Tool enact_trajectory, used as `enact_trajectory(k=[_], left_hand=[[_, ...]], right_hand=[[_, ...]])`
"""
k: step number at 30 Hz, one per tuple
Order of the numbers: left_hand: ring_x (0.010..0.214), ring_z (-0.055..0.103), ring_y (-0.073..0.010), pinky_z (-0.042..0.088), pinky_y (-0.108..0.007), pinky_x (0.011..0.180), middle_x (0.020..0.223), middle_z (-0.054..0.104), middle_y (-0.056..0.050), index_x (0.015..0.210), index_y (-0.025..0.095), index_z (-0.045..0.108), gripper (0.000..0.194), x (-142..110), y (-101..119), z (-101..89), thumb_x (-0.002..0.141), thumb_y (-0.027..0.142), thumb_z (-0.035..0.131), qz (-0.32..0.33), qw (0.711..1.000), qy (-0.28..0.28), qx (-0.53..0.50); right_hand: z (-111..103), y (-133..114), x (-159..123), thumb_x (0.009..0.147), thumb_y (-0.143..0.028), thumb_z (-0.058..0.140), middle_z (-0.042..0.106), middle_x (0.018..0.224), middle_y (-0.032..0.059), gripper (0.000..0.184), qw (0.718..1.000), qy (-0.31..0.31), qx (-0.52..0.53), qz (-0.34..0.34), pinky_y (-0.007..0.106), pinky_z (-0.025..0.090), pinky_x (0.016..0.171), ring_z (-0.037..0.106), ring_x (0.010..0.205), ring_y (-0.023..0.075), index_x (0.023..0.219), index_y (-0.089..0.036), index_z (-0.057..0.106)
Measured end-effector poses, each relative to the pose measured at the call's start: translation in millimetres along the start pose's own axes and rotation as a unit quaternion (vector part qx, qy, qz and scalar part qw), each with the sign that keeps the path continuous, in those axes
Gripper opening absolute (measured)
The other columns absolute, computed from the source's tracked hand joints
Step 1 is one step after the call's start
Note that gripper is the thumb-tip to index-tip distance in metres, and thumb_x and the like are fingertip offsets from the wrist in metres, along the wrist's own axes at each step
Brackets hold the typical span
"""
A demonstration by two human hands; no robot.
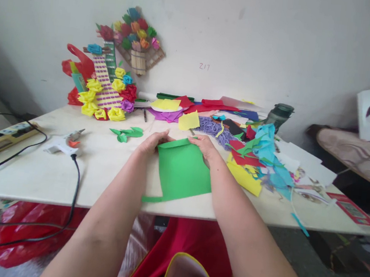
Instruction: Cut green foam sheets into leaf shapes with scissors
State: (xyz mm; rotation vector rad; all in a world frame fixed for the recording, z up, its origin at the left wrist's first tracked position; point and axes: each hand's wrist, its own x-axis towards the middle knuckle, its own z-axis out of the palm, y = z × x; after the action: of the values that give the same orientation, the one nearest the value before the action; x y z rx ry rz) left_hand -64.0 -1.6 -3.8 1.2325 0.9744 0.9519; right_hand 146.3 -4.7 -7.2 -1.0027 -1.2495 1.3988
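A sheet of green paper (185,172) lies on the white table (105,182) in front of me, its far edge folded over in a narrow strip. At the fold's left end, my left hand (157,140) closes on the paper. My right hand (204,146) grips the fold's right end, its thumb and fingers round the edge. A thin green strip sticks out at the sheet's near left corner. Left of my left hand lie several cut green paper leaves (126,133).
A white glue gun (64,144) with a black cord lies at the left, near a power strip (3,138). Paper flowers (90,97) stand at the back left. Purple yarn (211,127), coloured scraps (261,143) and a dark bottle (279,116) lie or stand back right.
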Motion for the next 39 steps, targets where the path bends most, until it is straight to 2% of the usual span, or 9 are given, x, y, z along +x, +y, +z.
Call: enact_trajectory(k=[6, 13, 15, 18, 23, 27, 32, 36, 39], left_hand=[[0.053, 0.052, -0.012, 0.039, -0.024, 0.053, 0.059, 0.063, -0.003, 0.064, 0.013, 0.069, 0.034, 0.2, 0.9, -2.3, 0.054, 0.045, 0.076, 0.066, 0.984, -0.047, 0.161], [0.044, 0.033, -0.0064, 0.023, -0.022, 0.045, 0.045, 0.045, 0.003, 0.051, 0.013, 0.061, 0.035, 0.0, 3.3, -4.4, 0.061, 0.046, 0.07, 0.129, 0.962, -0.03, 0.239], [0.044, 0.034, -0.0067, 0.022, -0.022, 0.044, 0.046, 0.046, 0.002, 0.053, 0.013, 0.062, 0.034, -2.0, 3.7, -3.1, 0.06, 0.046, 0.07, 0.13, 0.968, 0.005, 0.216], [0.046, 0.038, -0.008, 0.025, -0.022, 0.045, 0.049, 0.051, 0.001, 0.057, 0.013, 0.064, 0.032, -2.6, 2.7, -0.7, 0.055, 0.044, 0.073, 0.134, 0.976, 0.075, 0.155], [0.044, 0.041, -0.0084, 0.028, -0.022, 0.045, 0.05, 0.054, 0.0, 0.059, 0.014, 0.065, 0.032, 4.9, -4.3, -3.6, 0.052, 0.044, 0.075, 0.132, 0.978, 0.135, 0.091], [0.042, 0.041, -0.0074, 0.028, -0.021, 0.043, 0.047, 0.053, 0.002, 0.057, 0.014, 0.062, 0.032, 9.4, -8.6, -9.2, 0.054, 0.043, 0.076, 0.147, 0.974, 0.166, 0.05], [0.04, 0.044, -0.0081, 0.031, -0.021, 0.041, 0.046, 0.053, 0.002, 0.056, 0.015, 0.058, 0.034, 11.2, -8.0, -6.0, 0.049, 0.041, 0.079, 0.137, 0.967, 0.195, -0.094], [0.041, 0.047, -0.008, 0.037, -0.02, 0.043, 0.046, 0.054, 0.004, 0.058, 0.015, 0.057, 0.034, 16.6, -6.5, -2.1, 0.048, 0.037, 0.081, 0.157, 0.933, 0.245, -0.214], [0.045, 0.051, -0.008, 0.042, -0.021, 0.047, 0.05, 0.057, 0.003, 0.062, 0.015, 0.057, 0.033, 22.3, -7.1, -1.6, 0.053, 0.036, 0.08, 0.177, 0.903, 0.274, -0.281]], right_hand=[[2.7, 1.6, -2.6, 0.058, -0.034, 0.077, 0.063, 0.052, -0.0012, 0.024, 0.999, -0.007, -0.047, -0.001, 0.023, 0.04, 0.045, 0.052, 0.043, 0.0111, 0.064, -0.014, 0.064], [-0.1, 1.9, 0.7, 0.062, -0.042, 0.075, 0.064, 0.056, -0.0004, 0.03, 0.999, -0.026, -0.021, -0.017, 0.023, 0.043, 0.048, 0.055, 0.046, 0.0111, 0.066, -0.015, 0.064], [-5.0, -0.5, 4.1, 0.07, -0.049, 0.069, 0.067, 0.063, 0.0019, 0.034, 0.999, -0.01, 0.02, -0.031, 0.023, 0.045, 0.052, 0.058, 0.051, 0.0119, 0.074, -0.015, 0.066], [-15.0, -5.9, 8.7, 0.083, -0.06, 0.045, 0.068, 0.062, 0.0052, 0.051, 0.997, 0.054, 0.06, -0.02, 0.022, 0.042, 0.045, 0.056, 0.046, 0.0115, 0.081, -0.014, 0.066], [-30.5, -14.0, 9.1, 0.093, -0.056, 0.015, 0.07, 0.068, 0.0114, 0.063, 0.982, 0.081, 0.168, -0.003, 0.025, 0.047, 0.046, 0.061, 0.049, 0.0147, 0.088, -0.012, 0.061], [-38.7, -16.2, 9.2, 0.094, -0.052, 0.012, 0.07, 0.07, 0.013, 0.063, 0.981, 0.069, 0.184, 0.003, 0.029, 0.05, 0.052, 0.066, 0.058, 0.0183, 0.092, -0.011, 0.06], [-42.1, -11.2, 15.5, 0.093, -0.053, 0.019, 0.071, 0.074, 0.0119, 0.057, 0.974, 0.095, 0.204, -0.029, 0.034, 0.052, 0.067, 0.069, 0.076, 0.0215, 0.091, -0.014, 0.06], [-38.1, -3.8, 21.8, 0.093, -0.052, 0.017, 0.068, 0.068, 0.0069, 0.055, 0.963, 0.15, 0.222, -0.036, 0.034, 0.053, 0.063, 0.067, 0.068, 0.0197, 0.087, -0.017, 0.059], [-25.6, 0.1, 21.3, 0.09, -0.041, 0.036, 0.067, 0.063, 0.0039, 0.034, 0.976, 0.116, 0.184, -0.021, 0.031, 0.052, 0.056, 0.064, 0.061, 0.0177, 0.085, -0.018, 0.06]])
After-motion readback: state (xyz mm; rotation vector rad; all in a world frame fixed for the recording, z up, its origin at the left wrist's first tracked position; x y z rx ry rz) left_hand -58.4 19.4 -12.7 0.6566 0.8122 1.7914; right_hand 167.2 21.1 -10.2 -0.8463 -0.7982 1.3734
